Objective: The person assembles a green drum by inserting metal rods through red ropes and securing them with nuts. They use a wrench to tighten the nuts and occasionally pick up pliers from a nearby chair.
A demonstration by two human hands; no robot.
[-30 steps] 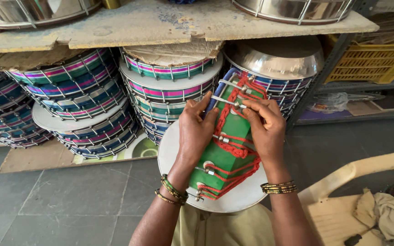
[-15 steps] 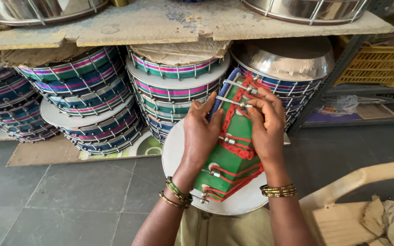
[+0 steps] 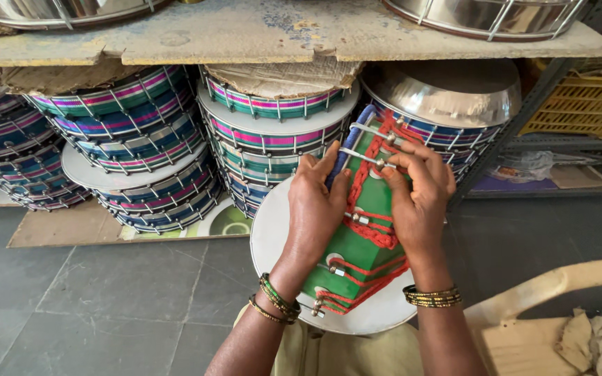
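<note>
The right hand [image 3: 419,198] pinches a thin metal rod [image 3: 364,159] between thumb and fingertips near the far, upper end of a green drum [image 3: 367,230], its fingers pressed together on the rod's nut end. The left hand [image 3: 315,209] lies flat against the drum's left side, fingers together and pointing away from the person, the fingertips reaching a second metal rod [image 3: 369,129] just beyond the first; whether it grips anything cannot be told. The green drum is held on edge in the person's lap, tilted so its rim side faces up, with red cord [image 3: 371,233] laced in zigzags across the green band, a blue strip along its upper left edge, and small metal nuts dotted along it. Its white drumhead [image 3: 269,230] shows on the left and curves round below the hands. Both wrists wear bangles [image 3: 276,303], green and gold on the left, gold on the right. Beyond the drum, stacks of striped drums [image 3: 134,139] with pink, green and blue bands and metal rods fill the space under a worn wooden shelf [image 3: 259,31], resting on cardboard on the grey tiled floor [image 3: 92,292]. A shiny steel bowl shell [image 3: 447,94] tops the stack directly behind the hands. At the right edge stands a yellow plastic crate [image 3: 583,108] on a metal rack, and in the near right corner a pale chair [image 3: 545,306] carries a crumpled cloth [image 3: 597,345].
</note>
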